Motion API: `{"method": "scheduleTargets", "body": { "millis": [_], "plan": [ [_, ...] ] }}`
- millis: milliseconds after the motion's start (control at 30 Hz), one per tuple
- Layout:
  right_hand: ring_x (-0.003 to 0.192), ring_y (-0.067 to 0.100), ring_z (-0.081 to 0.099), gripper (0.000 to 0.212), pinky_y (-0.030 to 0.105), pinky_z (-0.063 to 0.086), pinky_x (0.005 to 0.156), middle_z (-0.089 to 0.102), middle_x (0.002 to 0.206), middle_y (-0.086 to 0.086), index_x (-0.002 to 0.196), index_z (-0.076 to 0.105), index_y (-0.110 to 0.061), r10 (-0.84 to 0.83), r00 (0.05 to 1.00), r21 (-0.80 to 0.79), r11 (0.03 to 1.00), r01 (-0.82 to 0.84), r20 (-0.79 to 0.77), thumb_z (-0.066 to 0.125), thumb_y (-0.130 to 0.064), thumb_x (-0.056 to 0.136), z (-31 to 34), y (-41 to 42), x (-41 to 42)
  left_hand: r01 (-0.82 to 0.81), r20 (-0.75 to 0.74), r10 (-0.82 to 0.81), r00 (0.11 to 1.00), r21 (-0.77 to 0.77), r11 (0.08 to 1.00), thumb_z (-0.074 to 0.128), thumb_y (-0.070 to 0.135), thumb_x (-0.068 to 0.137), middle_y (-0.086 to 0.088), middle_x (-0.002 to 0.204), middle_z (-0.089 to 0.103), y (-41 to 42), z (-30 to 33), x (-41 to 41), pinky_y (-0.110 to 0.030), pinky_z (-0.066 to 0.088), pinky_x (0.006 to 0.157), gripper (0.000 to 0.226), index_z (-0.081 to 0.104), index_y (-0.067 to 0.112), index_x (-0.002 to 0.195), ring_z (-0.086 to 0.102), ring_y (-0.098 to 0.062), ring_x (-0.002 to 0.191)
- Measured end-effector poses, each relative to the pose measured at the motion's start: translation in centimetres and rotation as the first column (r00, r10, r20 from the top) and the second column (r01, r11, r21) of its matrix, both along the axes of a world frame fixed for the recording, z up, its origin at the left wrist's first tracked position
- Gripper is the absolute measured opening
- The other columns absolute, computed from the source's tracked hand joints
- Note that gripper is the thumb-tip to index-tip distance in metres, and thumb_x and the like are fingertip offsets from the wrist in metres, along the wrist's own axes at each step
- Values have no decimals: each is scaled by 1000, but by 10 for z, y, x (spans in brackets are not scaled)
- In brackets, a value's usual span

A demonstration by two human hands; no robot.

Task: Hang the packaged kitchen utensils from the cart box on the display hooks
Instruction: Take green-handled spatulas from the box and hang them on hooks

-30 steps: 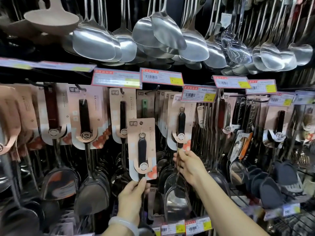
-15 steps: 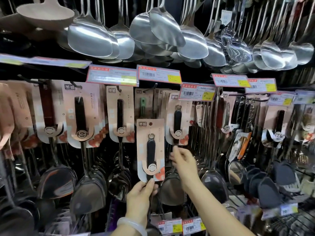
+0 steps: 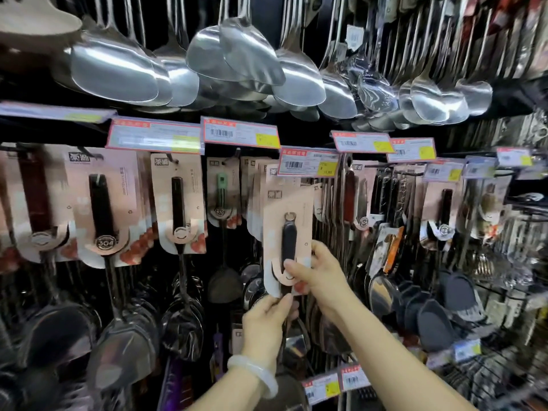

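Both hands hold one carded utensil (image 3: 287, 232), a black-handled piece on a pink backing card, raised in front of the row of matching packages (image 3: 258, 188) below a price tag (image 3: 308, 165). The left hand (image 3: 267, 324) pinches the utensil's shaft just beneath the card's bottom edge; the right hand (image 3: 318, 277) grips the card's lower right part, thumb across its front. A pale bangle (image 3: 255, 373) circles the left wrist.

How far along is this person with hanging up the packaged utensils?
Done: many carded utensils already hang in rows, like the one marked 304. In hand: one packaged utensil, raised in front of the row under a price tag; the left hand grips its bottom, the right hand pinches the card. Whether it is on a hook yet cannot be told. The cart box is out of view, so what remains is unknown.
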State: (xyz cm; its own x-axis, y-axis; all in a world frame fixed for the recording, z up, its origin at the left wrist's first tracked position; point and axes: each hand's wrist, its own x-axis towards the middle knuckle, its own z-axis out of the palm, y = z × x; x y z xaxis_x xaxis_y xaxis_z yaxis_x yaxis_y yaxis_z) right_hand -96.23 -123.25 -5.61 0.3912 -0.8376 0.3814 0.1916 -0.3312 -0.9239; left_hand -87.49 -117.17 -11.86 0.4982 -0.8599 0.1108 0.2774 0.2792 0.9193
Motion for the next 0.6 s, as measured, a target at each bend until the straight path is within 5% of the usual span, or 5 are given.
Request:
{"method": "scheduleTargets", "body": {
  "millis": [267, 467, 600],
  "plan": [
    [51, 7, 57, 25, 19, 37, 39, 65, 67, 0, 96, 56, -23, 65, 992, -33, 998, -62, 106, 66, -4, 83, 39, -16, -3, 1, 19, 1, 1000, -94, 996, 59, 6, 87, 4, 60, 71, -17, 39, -5, -14, 51, 55, 16, 67, 9, 73, 63, -4, 57],
    [46, 6, 55, 23, 18, 37, 38, 64, 68, 1, 98, 56, -21, 87, 994, 6, 996, -87, 69, 65, -4, 84, 34, -26, 1, -32, -45, 29, 999, -60, 998, 58, 3, 87, 7, 54, 68, -27, 34, -5, -24, 54, 71, 18, 66, 8, 71, 64, -6, 58],
    [51, 9, 53, 18, 18, 36, 38, 64, 70, 1, 92, 58, -23, 69, 997, 31, 997, -70, 42, 66, -9, 84, 31, -35, 4, -40, -37, 39, 999, -31, 999, 60, 8, 87, 5, 57, 70, -36, 29, -6, -21, 54, 62, 19, 67, 10, 69, 65, -7, 58]
  ]
}}
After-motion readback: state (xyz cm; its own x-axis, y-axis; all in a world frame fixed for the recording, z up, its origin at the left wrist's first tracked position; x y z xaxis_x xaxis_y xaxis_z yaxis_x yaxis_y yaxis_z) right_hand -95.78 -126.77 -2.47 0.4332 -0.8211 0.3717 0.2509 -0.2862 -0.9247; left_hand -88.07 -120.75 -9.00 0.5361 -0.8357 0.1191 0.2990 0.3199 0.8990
